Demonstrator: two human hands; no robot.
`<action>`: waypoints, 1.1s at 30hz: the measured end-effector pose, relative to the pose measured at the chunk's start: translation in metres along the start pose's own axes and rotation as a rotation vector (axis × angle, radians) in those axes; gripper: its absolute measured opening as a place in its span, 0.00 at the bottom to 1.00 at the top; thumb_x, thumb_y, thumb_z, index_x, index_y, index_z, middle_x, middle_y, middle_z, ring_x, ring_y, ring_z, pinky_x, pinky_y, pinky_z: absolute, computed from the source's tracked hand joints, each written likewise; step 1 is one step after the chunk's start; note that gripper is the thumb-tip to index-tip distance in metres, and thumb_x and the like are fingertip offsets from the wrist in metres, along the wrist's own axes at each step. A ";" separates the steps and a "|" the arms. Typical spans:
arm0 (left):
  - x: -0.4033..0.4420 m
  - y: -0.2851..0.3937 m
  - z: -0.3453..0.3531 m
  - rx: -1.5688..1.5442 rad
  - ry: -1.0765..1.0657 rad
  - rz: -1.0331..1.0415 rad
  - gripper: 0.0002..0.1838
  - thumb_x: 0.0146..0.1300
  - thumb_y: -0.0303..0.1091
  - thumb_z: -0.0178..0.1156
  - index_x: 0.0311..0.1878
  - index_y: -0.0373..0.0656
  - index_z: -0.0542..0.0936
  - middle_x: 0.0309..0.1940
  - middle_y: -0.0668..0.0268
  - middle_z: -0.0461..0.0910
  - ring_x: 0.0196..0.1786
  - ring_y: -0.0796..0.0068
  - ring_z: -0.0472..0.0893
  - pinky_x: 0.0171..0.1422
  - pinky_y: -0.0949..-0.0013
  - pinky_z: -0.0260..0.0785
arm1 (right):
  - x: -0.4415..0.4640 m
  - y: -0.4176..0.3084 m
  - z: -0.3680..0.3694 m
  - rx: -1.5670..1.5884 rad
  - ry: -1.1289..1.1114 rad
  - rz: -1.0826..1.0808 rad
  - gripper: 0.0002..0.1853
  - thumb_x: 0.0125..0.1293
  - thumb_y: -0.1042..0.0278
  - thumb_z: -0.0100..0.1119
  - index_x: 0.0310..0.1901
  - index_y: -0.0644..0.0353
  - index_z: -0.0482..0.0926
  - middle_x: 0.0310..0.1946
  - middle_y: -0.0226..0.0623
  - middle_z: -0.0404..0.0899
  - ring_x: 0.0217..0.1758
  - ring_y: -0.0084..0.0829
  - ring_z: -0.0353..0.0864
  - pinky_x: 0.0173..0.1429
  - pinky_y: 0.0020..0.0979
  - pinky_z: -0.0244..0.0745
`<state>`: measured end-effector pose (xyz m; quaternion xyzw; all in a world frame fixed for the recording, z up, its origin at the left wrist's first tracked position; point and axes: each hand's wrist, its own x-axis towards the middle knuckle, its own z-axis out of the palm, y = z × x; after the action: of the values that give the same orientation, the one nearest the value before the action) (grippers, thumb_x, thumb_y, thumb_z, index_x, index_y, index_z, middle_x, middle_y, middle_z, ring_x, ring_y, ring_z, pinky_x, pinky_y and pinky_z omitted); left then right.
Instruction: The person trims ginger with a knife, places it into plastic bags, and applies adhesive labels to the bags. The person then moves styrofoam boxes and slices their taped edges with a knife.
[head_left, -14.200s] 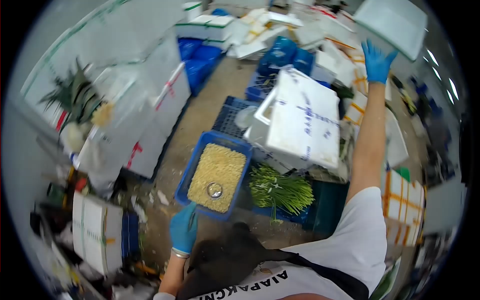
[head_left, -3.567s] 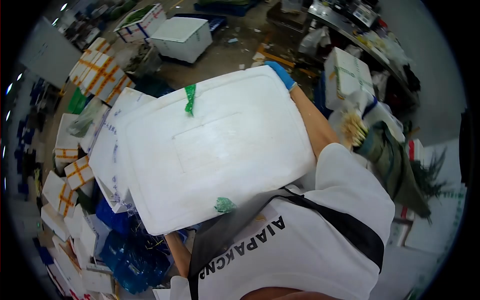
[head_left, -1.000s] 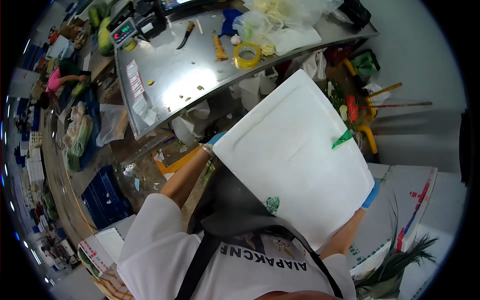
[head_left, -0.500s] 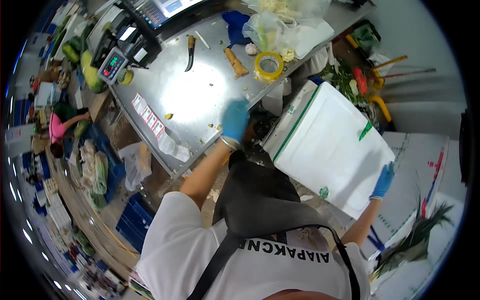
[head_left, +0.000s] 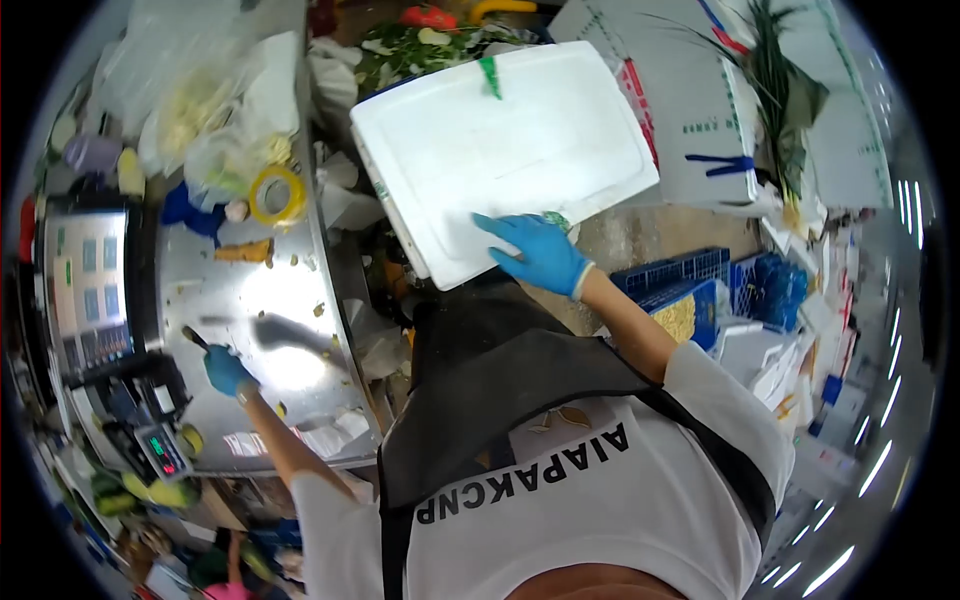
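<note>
On the metal table, my blue-gloved left hand (head_left: 230, 371) is closed on a knife; its brown handle (head_left: 194, 337) sticks out past my fingers and the blade is hidden. A curved shadow falls on the table beside it. My right hand (head_left: 545, 253), also gloved in blue, lies with fingers spread on the near edge of a white foam box's lid (head_left: 500, 150). Strips of green tape (head_left: 490, 76) cross the lid's rim. A strip of printed labels (head_left: 300, 440) lies at the table's near edge.
A yellow tape roll (head_left: 277, 196), a tan root-like piece (head_left: 245, 251) and plastic bags (head_left: 215, 150) lie farther up the metal table (head_left: 200, 285). A screen (head_left: 92, 280) and a scale display (head_left: 162, 452) stand left. Blue crates (head_left: 670, 280) and white boxes (head_left: 680, 100) are right.
The view has swung to the right. My left hand has moved across the table and taken hold of the knife. My right hand has shifted along the lid to its near edge.
</note>
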<state>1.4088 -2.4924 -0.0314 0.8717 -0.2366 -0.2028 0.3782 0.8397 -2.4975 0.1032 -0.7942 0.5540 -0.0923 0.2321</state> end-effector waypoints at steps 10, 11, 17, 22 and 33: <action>-0.282 0.244 0.078 0.300 -1.087 1.477 0.05 0.53 0.30 0.64 0.34 0.43 0.83 0.22 0.62 0.76 0.26 0.58 0.76 0.31 0.62 0.67 | 0.021 0.029 -0.024 -0.298 -0.022 -0.467 0.26 0.59 0.56 0.62 0.61 0.42 0.74 0.49 0.32 0.78 0.54 0.33 0.78 0.64 0.38 0.70; -0.292 0.255 0.092 0.310 -1.109 1.459 0.05 0.54 0.32 0.66 0.34 0.44 0.84 0.21 0.62 0.76 0.25 0.59 0.75 0.31 0.63 0.67 | 0.002 0.046 -0.027 -0.087 -0.028 -0.406 0.22 0.61 0.56 0.60 0.58 0.44 0.76 0.43 0.31 0.79 0.48 0.33 0.80 0.58 0.37 0.74; -0.231 0.314 0.230 0.102 -0.918 0.977 0.25 0.66 0.37 0.60 0.65 0.41 0.73 0.54 0.62 0.77 0.51 0.68 0.77 0.58 0.67 0.68 | -0.121 0.173 -0.039 0.765 0.861 0.683 0.12 0.62 0.64 0.59 0.44 0.60 0.78 0.32 0.35 0.81 0.30 0.31 0.79 0.36 0.32 0.77; -0.129 0.327 0.355 0.254 -0.737 0.883 0.27 0.69 0.48 0.55 0.57 0.31 0.75 0.49 0.50 0.80 0.52 0.55 0.78 0.60 0.60 0.68 | -0.163 0.287 0.039 1.588 1.058 1.074 0.10 0.64 0.64 0.62 0.40 0.61 0.76 0.22 0.30 0.73 0.19 0.23 0.73 0.22 0.27 0.70; -0.165 0.260 0.331 0.740 -0.432 0.619 0.43 0.69 0.68 0.36 0.62 0.34 0.73 0.51 0.45 0.80 0.55 0.49 0.78 0.61 0.58 0.67 | -0.091 0.333 0.040 1.617 1.132 0.815 0.26 0.58 0.72 0.59 0.59 0.57 0.63 0.30 0.28 0.69 0.21 0.20 0.71 0.19 0.23 0.66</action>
<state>1.0323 -2.7421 -0.0155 0.7747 -0.6111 -0.1596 0.0300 0.5439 -2.4954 -0.0784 -0.0008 0.5791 -0.7034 0.4122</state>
